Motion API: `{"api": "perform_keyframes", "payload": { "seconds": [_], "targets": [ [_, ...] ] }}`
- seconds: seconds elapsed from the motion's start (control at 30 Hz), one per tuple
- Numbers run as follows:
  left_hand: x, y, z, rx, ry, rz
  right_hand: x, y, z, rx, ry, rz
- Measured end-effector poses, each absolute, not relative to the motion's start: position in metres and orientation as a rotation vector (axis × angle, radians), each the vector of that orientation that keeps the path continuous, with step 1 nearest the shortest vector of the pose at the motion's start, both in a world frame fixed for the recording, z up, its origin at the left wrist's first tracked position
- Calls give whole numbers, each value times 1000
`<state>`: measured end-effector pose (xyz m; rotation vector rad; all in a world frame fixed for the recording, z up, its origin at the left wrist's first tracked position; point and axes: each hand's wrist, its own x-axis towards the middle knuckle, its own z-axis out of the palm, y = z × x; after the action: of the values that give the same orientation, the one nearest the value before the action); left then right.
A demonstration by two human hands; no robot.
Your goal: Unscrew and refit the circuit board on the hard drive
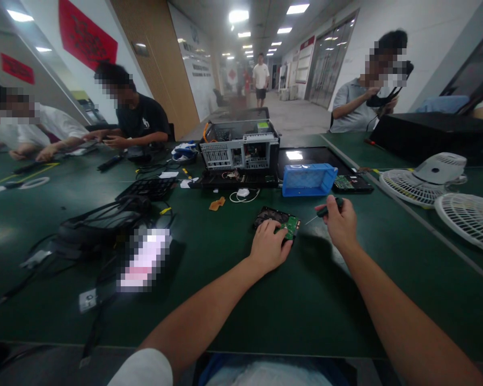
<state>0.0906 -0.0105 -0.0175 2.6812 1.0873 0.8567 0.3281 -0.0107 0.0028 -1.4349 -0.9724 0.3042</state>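
A hard drive with a green circuit board lies face up on the dark green table. My left hand rests on its near edge, fingers curled over it and holding it down. My right hand is closed round a small screwdriver with a dark handle. The thin shaft of the tool points left toward the drive's right corner, a short gap away.
Behind the drive stand a blue plastic bin, an open computer case and a second drive. Fan grilles lie at right, black cables and a bag at left. Other people sit around the table.
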Motion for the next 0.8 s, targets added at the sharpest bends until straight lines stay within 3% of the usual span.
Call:
{"api": "perform_keyframes", "payload": {
  "seconds": [0.8],
  "targets": [
    [94,-9,-28,2691,1123,856,299,-20,6,-1344,-1223,445]
  ]
}}
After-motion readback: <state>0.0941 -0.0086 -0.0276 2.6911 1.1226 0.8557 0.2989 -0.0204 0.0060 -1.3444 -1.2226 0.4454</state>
